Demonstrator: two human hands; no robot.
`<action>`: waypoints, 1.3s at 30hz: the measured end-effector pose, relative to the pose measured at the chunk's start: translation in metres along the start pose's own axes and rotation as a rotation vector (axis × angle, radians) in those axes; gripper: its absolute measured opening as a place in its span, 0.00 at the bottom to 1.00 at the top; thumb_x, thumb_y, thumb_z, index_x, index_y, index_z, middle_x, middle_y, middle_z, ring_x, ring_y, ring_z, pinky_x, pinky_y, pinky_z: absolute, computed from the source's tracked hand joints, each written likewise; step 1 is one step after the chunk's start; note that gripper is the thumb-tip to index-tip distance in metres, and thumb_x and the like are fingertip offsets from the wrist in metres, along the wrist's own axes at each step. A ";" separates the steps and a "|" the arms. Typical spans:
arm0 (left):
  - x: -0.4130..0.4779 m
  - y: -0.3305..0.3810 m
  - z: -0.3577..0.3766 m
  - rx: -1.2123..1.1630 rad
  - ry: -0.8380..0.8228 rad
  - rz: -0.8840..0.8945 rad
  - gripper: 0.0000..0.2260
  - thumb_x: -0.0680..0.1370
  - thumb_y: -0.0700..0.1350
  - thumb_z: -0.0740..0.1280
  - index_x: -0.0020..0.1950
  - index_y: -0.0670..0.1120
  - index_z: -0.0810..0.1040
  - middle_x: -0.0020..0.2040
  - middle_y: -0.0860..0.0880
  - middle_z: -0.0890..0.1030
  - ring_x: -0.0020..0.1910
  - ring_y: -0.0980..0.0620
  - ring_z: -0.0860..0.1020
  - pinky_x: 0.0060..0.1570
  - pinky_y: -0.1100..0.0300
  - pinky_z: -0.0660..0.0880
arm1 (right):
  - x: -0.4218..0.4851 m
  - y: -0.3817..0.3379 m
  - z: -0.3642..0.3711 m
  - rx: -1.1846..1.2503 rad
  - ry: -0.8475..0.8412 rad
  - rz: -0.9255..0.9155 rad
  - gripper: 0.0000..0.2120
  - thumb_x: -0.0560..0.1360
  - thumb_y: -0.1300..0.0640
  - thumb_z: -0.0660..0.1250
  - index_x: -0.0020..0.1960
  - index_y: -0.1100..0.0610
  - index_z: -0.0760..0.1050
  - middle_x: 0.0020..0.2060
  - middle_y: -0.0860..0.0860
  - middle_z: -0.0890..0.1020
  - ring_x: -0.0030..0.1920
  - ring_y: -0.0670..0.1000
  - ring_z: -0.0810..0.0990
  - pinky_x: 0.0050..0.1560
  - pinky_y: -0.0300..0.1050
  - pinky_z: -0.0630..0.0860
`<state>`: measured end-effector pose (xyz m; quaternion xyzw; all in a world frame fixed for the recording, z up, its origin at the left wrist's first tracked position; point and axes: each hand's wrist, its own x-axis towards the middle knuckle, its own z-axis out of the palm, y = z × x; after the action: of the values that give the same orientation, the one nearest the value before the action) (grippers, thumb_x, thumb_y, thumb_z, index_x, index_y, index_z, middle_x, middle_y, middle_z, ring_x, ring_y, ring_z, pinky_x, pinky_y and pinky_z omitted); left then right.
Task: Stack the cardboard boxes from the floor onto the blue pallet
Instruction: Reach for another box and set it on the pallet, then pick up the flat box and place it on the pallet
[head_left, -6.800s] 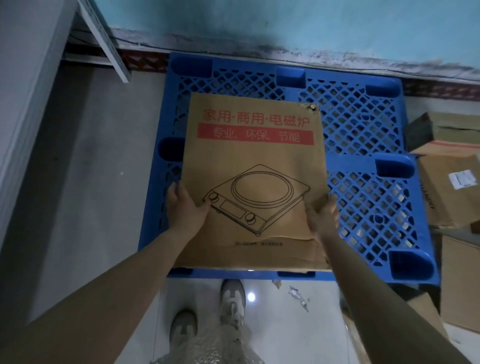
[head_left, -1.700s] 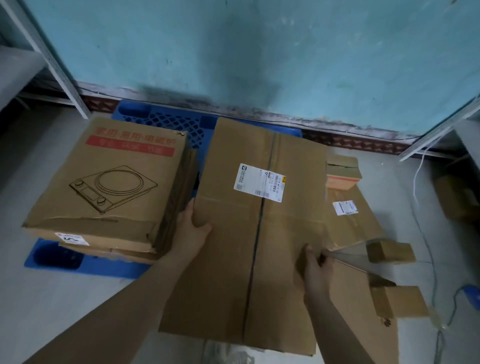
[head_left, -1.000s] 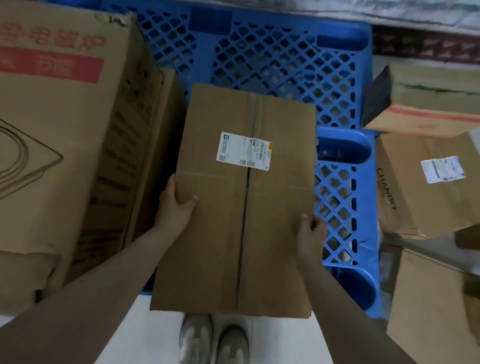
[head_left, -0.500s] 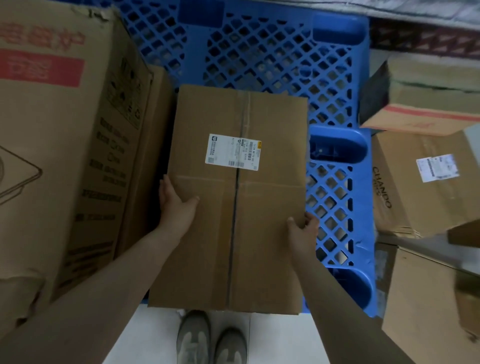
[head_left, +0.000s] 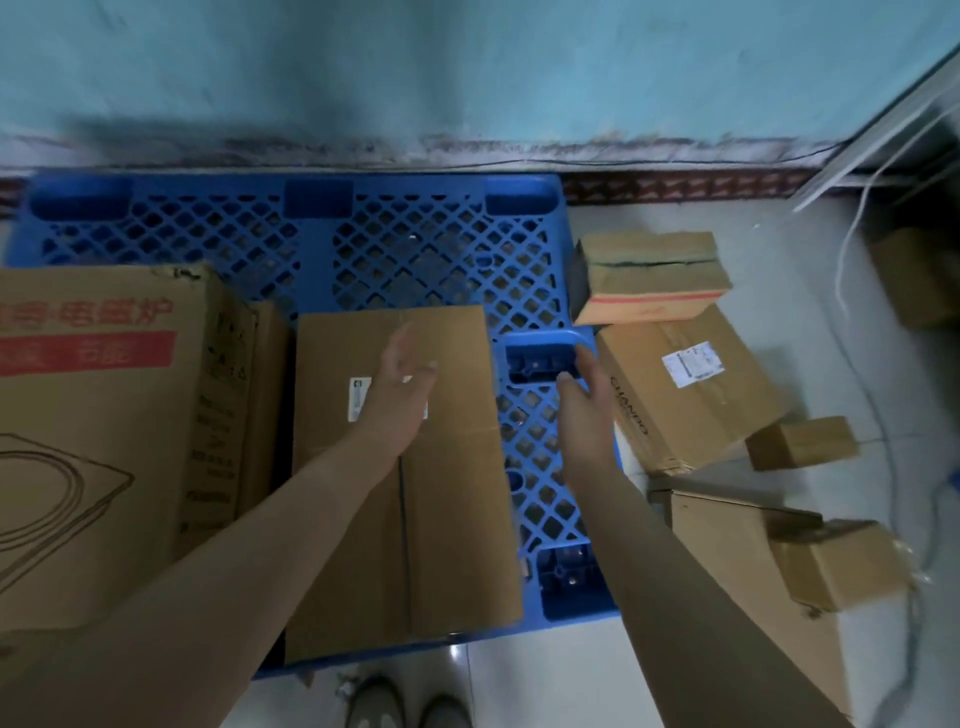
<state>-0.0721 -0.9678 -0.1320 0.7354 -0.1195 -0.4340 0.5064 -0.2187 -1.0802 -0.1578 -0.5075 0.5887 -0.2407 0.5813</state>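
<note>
**Second box down, hands free for the next**

We have the plain labelled box (head_left: 400, 478) lying flat on the blue pallet (head_left: 415, 244), its long side just beside the induction-cooker box (head_left: 104, 415) that fills the pallet's left part. Set tight against its neighbour like this, it leaves an open strip of lattice on the right and a bare band along the wall, room we judge is meant for the boxes to come.

Our left hand (head_left: 400, 389) hovers over the box's shipping label, fingers (head_left: 402, 343) loosely spread and holding nothing; whether the palm brushes the cardboard we cannot tell. Our right hand (head_left: 584, 400) hangs over the pallet's right edge, fingers (head_left: 587, 364) open and slightly curled, empty too.

Off the pallet, on the floor (head_left: 779, 218) to the right, wait the taped box with the red stripe (head_left: 649, 275), the larger labelled box (head_left: 685, 395) touching it, a small box (head_left: 802, 441) and two more (head_left: 836, 564) nearer our feet. The right hand sits near the larger labelled one, so we judge that the likely next pick.
</note>
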 end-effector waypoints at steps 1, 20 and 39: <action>-0.007 0.013 0.009 0.007 -0.021 0.028 0.23 0.83 0.47 0.57 0.77 0.58 0.57 0.73 0.53 0.66 0.64 0.57 0.69 0.51 0.67 0.69 | -0.003 -0.012 -0.013 0.018 0.018 -0.017 0.20 0.82 0.57 0.58 0.72 0.45 0.67 0.57 0.39 0.73 0.54 0.39 0.73 0.52 0.35 0.71; -0.099 -0.030 0.325 0.087 -0.215 0.028 0.17 0.83 0.48 0.55 0.71 0.54 0.66 0.66 0.54 0.71 0.67 0.55 0.70 0.65 0.55 0.66 | 0.018 0.091 -0.383 0.208 0.404 0.058 0.18 0.81 0.53 0.59 0.69 0.48 0.72 0.67 0.55 0.75 0.68 0.58 0.72 0.70 0.55 0.67; -0.074 -0.285 0.556 0.211 -0.176 -0.255 0.22 0.82 0.55 0.52 0.75 0.50 0.64 0.73 0.50 0.67 0.73 0.49 0.64 0.67 0.58 0.59 | 0.113 0.337 -0.574 0.215 0.487 0.284 0.15 0.81 0.49 0.59 0.66 0.46 0.72 0.65 0.49 0.75 0.59 0.45 0.75 0.43 0.29 0.71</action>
<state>-0.6135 -1.1481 -0.3968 0.7528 -0.1141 -0.5424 0.3552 -0.8371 -1.2312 -0.3823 -0.2830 0.7470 -0.3325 0.5013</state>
